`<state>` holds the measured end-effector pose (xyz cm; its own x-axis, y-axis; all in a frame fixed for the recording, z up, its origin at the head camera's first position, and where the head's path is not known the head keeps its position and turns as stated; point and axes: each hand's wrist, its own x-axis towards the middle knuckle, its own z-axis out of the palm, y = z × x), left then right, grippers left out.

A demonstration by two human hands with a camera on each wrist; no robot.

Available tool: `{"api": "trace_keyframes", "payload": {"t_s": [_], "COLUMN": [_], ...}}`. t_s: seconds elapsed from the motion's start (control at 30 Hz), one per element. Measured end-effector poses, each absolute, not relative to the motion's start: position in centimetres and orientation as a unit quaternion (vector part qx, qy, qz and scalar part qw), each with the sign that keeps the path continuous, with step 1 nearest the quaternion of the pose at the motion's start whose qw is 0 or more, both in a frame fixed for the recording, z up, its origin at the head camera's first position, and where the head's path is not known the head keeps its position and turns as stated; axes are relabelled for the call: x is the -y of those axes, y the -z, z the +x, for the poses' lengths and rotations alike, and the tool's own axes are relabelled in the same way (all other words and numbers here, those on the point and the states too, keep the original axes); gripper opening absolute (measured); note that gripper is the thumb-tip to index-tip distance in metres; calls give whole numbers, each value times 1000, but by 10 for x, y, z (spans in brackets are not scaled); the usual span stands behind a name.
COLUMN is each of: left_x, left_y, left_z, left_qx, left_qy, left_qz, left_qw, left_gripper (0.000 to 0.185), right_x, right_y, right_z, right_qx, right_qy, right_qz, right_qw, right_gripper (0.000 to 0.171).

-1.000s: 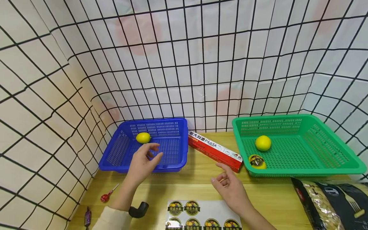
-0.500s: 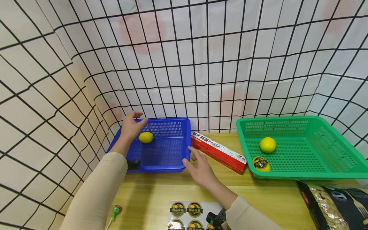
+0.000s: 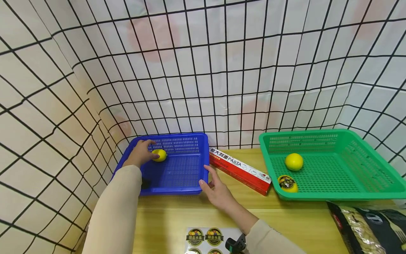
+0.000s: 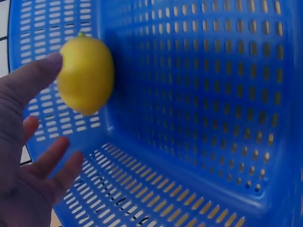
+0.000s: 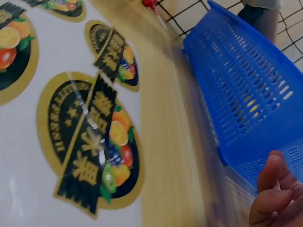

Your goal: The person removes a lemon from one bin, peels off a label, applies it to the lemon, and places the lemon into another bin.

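Observation:
A yellow lemon lies at the left end of the blue basket. My left hand reaches down over the basket's left side, with the thumb right at the lemon. In the left wrist view the thumb overlaps the lemon's edge, while the other fingers bend loosely apart from it. Beside the basket's front right corner is my right hand, thumb and forefinger spread close to the rim. The right wrist view has its fingers near the basket's end wall.
A red pasta box lies slanted between the blue basket and a green basket. The green one holds a plain yellow fruit and another with a sticker. In front are a sticker sheet and a pasta bag.
My left hand has moved left and forward, then lowered to the lemon. My right hand has shifted left from in front of the pasta box to the blue basket's corner.

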<state>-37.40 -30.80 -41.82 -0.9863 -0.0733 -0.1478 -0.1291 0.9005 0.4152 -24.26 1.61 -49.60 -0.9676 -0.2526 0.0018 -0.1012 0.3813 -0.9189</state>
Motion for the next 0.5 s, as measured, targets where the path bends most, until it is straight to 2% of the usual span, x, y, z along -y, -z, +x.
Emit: {"api": "trace_keyframes", "payload": {"t_s": [0.23, 0.5], "left_x": [305, 293], "left_y": [431, 440], "left_z": [-379, -380], "left_qx": [-975, -980], "left_qy": [-183, -161], "left_qz": [-37, -37], "left_qw": [119, 114], "left_gripper": [68, 69], "right_x": [-16, -14], "right_y": [500, 497], "right_z": [-241, -240], "right_qx": [-839, -847], "right_qy": [528, 520], "right_qz": [-115, -100], "right_qw": [63, 49], "right_gripper": [64, 61]}}
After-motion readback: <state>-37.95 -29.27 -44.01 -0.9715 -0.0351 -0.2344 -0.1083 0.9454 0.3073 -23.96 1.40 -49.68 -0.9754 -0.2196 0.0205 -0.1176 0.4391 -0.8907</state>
